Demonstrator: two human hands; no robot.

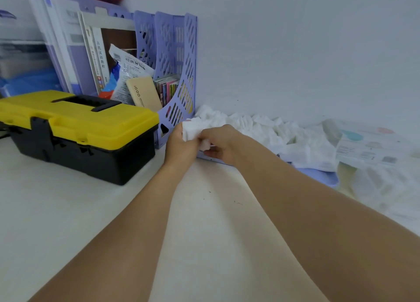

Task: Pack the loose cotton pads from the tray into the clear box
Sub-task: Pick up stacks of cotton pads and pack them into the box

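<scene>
A heap of loose white cotton pads (pixel 268 129) fills a flat lilac tray (pixel 318 173) against the wall. My left hand (pixel 179 148) grips a stack of white pads (pixel 190 129) at the tray's left end. My right hand (pixel 221 146) meets it there and pinches a small white pad (pixel 205 144) at the stack's lower edge. The clear box (pixel 368 142) sits at the right past the tray, blurred, with a printed label on it; its inside cannot be made out.
A yellow-and-black toolbox (pixel 77 131) stands left of my hands. Behind it a lilac file rack (pixel 179 74) holds books, packets and a beige power bank (pixel 143 92). The wall runs right behind the tray. A pale desk surface (pixel 204 210) spreads in front.
</scene>
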